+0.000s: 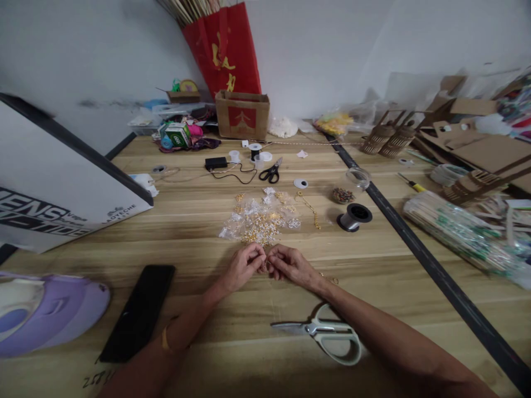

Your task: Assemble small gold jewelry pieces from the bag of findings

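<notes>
My left hand (245,266) and my right hand (291,264) meet at the middle of the wooden table, fingertips pinched close together. Whatever lies between the fingertips is too small to make out. Just beyond them is a loose pile of gold and silver jewelry findings (261,228), partly in clear plastic bags. A gold chain (315,213) lies to the right of the pile. Partly behind my right wrist is another small gold piece (331,278). White-handled scissors (332,331) rest below my right forearm, blades pointing left.
At left are a black phone (138,313), a purple-and-white object (58,315) and a large white box (62,182). Black scissors (270,173), a wire spool (354,217) and a bead jar (343,193) stand farther back. Plastic-wrapped sticks (460,232) lie right of a black strip (415,249).
</notes>
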{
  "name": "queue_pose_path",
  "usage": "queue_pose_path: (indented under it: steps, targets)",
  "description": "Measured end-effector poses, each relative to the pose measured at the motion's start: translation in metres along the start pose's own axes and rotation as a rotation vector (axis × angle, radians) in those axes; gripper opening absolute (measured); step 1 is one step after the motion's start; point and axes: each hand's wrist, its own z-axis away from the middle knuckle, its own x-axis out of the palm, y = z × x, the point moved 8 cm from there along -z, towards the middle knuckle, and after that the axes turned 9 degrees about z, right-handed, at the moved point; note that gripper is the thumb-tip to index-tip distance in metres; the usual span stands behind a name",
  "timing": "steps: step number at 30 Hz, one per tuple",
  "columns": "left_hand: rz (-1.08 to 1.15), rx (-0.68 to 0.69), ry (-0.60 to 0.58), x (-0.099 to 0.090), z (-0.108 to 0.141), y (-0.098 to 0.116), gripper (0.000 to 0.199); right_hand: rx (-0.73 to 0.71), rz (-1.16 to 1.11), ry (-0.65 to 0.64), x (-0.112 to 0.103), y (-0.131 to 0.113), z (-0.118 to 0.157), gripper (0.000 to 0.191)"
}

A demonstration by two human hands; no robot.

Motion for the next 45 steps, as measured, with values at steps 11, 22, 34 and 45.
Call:
queue_pose_path:
  steps: [11,22,34,45]
  targets:
    - [-0.121,0.015,0.005,0.002,0.002,-0.002,0.017,0.033,0.020,-0.027,0.002,0.001,0.001,0.036]
    - [-0.120,0.014,-0.020,0.004,0.002,0.004,0.016,0.010,0.043,-0.033,0.001,0.006,0.001,0.035]
    - [-0.079,-0.032,0.004,0.001,0.000,-0.002,0.017,0.040,0.005,-0.018,-0.001,0.007,-0.001,0.037]
    - [-0.149,-0.008,0.033,0.007,0.000,0.001,0.009,-0.019,0.203,-0.079,-0.004,-0.013,0.005,0.032]
